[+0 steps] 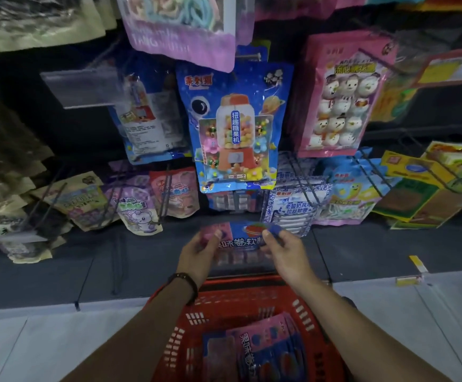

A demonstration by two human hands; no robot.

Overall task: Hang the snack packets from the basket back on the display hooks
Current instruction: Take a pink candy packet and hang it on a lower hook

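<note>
Head view: my left hand [205,248] and right hand [286,250] pinch one packet [240,244], unhung; more packets [262,351] remain in basket [180,340].

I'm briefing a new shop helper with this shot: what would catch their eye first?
Dead centre hangs a big blue candy-machine packet, with a pink snowman-marshmallow packet to its right. Below them, the left hand and right hand hold a blue-and-pink snack packet by its top corners, just under the lower row of hanging packets. At the bottom, a red basket on the floor holds more of the same packets.
</note>
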